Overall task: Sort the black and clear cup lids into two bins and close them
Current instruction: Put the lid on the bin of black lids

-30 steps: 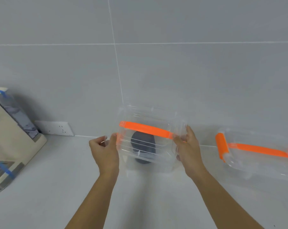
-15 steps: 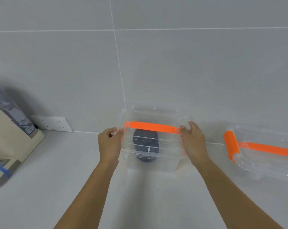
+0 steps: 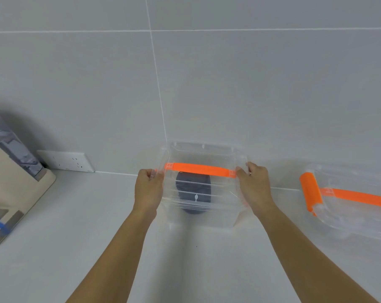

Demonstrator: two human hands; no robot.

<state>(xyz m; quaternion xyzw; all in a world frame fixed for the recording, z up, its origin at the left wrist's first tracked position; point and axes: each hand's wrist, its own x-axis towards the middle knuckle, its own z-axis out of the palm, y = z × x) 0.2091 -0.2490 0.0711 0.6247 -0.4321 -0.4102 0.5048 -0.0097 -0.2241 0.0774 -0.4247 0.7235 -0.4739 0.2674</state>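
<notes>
Holding black lids (image 3: 193, 189), clear bin (image 3: 202, 217) stands closed.

bin (image 3: 203, 193) levelled, both hands shifted to its rim

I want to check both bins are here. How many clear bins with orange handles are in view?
2. One clear bin sits between the left hand and right hand; the second bin lies at the right edge, partly cut off.

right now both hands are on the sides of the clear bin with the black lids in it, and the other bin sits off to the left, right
Not quite. In the head view the left hand and right hand do grip the sides of the clear bin holding the black lids, but the other bin sits off to the right, not the left.
</notes>
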